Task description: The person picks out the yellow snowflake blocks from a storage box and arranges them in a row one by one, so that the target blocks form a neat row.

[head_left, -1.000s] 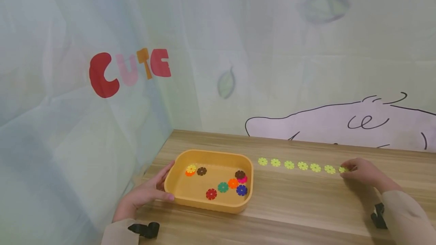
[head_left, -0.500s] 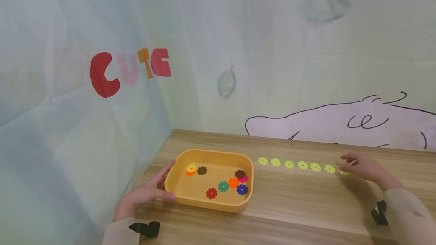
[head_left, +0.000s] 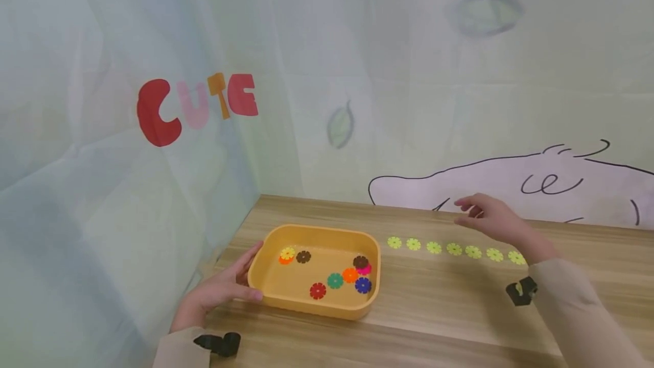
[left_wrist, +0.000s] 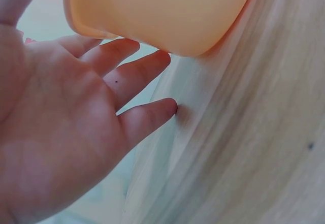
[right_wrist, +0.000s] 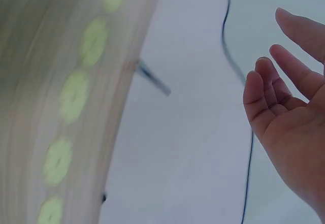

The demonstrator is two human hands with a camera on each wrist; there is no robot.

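My left hand (head_left: 218, 288) rests against the left end of a yellow-orange plastic tray (head_left: 313, 305), thumb at its front corner. In the left wrist view, extended fingers (left_wrist: 139, 74) touch the tray's outer wall (left_wrist: 162, 16). Inside lie several notched snowflake discs, among them a red disc (head_left: 318, 291), a green disc (head_left: 335, 280) and a blue disc (head_left: 363, 285). My right hand (head_left: 493, 220) is raised over the table, behind a row of yellow-green snowflake discs (head_left: 454, 249). Its fingers are loosely bent with nothing between them, also in the right wrist view (right_wrist: 292, 97).
The wooden table (head_left: 434, 311) runs back to a printed cloth wall (head_left: 409, 84) with a cartoon outline. Another cloth wall (head_left: 117, 214) borders the left side. Black wrist devices (head_left: 522, 291) are on both sleeves.
The right hand has let go of the rightmost yellow-green disc, lifted, and moved left over the row. That disc now lies at the row's end. The left hand and tray stay put.
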